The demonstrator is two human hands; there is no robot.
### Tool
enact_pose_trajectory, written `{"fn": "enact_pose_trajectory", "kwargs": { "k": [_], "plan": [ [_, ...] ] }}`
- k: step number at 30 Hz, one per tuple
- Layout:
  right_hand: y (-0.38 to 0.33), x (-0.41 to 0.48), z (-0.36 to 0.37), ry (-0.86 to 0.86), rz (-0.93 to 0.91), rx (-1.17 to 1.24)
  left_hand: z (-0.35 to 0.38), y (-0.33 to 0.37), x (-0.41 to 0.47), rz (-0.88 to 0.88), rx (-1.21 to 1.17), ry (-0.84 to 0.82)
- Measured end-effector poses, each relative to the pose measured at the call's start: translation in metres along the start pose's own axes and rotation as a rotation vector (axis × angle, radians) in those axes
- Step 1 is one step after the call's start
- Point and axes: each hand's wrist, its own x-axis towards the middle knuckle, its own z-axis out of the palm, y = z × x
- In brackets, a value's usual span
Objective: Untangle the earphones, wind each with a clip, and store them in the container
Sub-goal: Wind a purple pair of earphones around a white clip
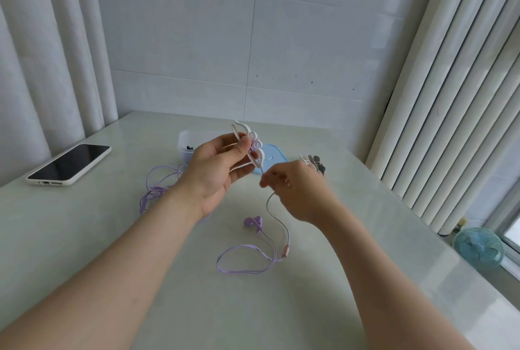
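Pinching the white clip (250, 140) in my curled left grip (216, 169) above the table (337, 271), I nip the purple earphone cord (287, 234) in my right grip (295, 189), earbuds (254, 222) lying below on the table.

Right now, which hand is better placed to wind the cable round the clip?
Right: the right hand pinches the thin purple earphone cable just below the white plastic clip, which the left hand grips.
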Motion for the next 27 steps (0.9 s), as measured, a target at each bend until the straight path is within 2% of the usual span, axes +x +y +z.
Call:
{"fn": "enact_pose_trajectory", "kwargs": {
  "k": [3,6,10,14,18,21,23,27],
  "plan": [
    [-0.017,-0.01,-0.003,-0.171,-0.109,0.123,-0.003,0.0,0.002,0.041,0.182,0.131],
    [-0.026,-0.014,-0.005,-0.171,-0.134,0.24,-0.007,0.004,0.001,0.066,0.337,0.228],
    [-0.026,-0.015,-0.011,-0.188,-0.089,0.357,-0.008,0.006,0.0,0.086,0.372,0.281],
    [-0.031,-0.019,-0.016,-0.244,-0.107,0.45,-0.007,-0.007,0.001,0.106,0.496,0.219],
    [-0.033,-0.017,-0.02,-0.003,-0.087,0.647,-0.004,-0.01,-0.001,-0.015,0.528,0.072],
    [-0.029,-0.013,-0.022,0.114,0.02,0.787,-0.001,-0.009,-0.002,-0.055,0.344,-0.098],
    [-0.027,-0.011,-0.024,0.111,0.107,0.878,-0.001,-0.01,-0.004,-0.041,0.304,-0.192],
    [-0.026,-0.009,-0.026,0.076,0.202,0.953,0.001,-0.01,-0.006,0.03,0.494,-0.229]
  ]
}}
